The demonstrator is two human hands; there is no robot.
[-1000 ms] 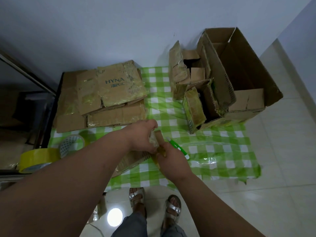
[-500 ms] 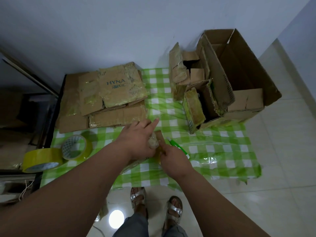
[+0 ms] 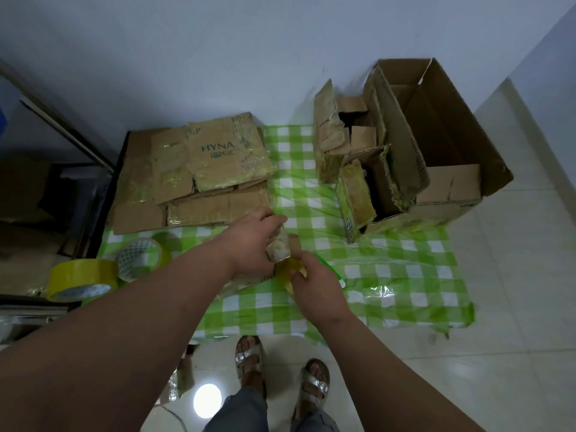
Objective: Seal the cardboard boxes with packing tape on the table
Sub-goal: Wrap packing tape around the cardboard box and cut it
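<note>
I read "HYNA" in blue on the flattened brown cardboard sheet (image 3: 223,154) at the table's far left. My left hand (image 3: 252,244) curls over and grips the small tape-wrapped cardboard box (image 3: 279,249) at the green checked tablecloth's (image 3: 389,275) near centre. My right hand (image 3: 314,285) pinches the yellow packing tape strip (image 3: 288,274) just below that box.
</note>
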